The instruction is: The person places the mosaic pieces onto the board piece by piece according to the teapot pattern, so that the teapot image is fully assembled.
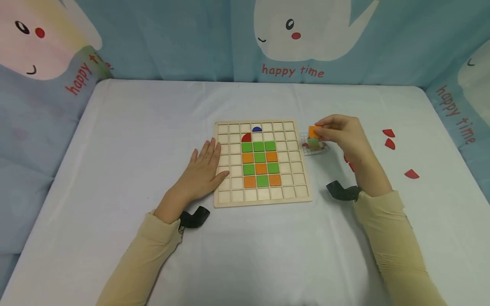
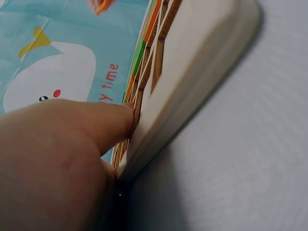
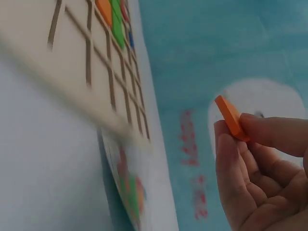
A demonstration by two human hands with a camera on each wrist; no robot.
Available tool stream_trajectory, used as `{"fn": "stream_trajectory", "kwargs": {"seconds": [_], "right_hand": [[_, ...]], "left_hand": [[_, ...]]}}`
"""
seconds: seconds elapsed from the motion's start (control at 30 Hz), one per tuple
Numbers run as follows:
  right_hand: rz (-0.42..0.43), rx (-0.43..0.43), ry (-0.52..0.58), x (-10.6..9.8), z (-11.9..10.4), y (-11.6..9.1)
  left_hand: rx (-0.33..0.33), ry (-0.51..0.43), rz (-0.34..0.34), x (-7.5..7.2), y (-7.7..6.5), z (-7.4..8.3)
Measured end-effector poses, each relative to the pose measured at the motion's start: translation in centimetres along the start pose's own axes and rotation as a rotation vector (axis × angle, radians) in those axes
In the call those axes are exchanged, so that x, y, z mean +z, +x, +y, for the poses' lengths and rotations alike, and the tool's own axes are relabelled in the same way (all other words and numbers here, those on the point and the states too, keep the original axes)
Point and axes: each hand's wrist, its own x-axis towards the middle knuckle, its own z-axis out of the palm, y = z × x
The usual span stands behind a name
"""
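A wooden grid board (image 1: 264,202) lies on the table, with a block of green and orange square tiles in its middle columns. Above them sit a red quarter-circle piece (image 1: 246,137) and a blue half-circle piece (image 1: 257,129). My left hand (image 1: 203,170) rests at the board's left edge, fingers straight, thumb over the rim. Between thumb and fingers, my right hand (image 1: 344,134) pinches an orange square tile (image 3: 231,118), held up beyond the board's right edge. Below that tile is a picture card (image 1: 314,146) with a grid and coloured shapes, partly covered by it.
Several red curved pieces lie on the right of the white tablecloth, one red piece (image 1: 411,174) farther out; others are partly hidden by the right wrist. A blue curtain (image 1: 191,42) with whale prints hangs behind the table. Black wrist devices extend from both sleeves.
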Motion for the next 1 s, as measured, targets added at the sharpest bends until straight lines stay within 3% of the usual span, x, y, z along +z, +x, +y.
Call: {"fn": "stream_trajectory", "kwargs": {"seconds": [0.3, 0.43, 0.6, 1.0], "right_hand": [[-0.179, 0.026, -0.091, 7.8, -1.7, 3.4], [-0.229, 0.002, -0.244, 9.9, -2.0, 4.6], [-0.256, -0.057, -0.484, 10.7, -2.1, 5.1], [-0.307, -0.176, -0.507, 10.9, -1.7, 5.1]], "left_hand": [[-0.006, 0.010, 0.000, -0.1, 0.1, 0.0], [-0.008, 0.008, 0.000, 0.0, 0.1, -0.1], [0.001, 0.007, 0.005, 0.1, 0.2, 0.1], [-0.004, 0.009, 0.010, 0.0, -0.1, 0.3]]}}
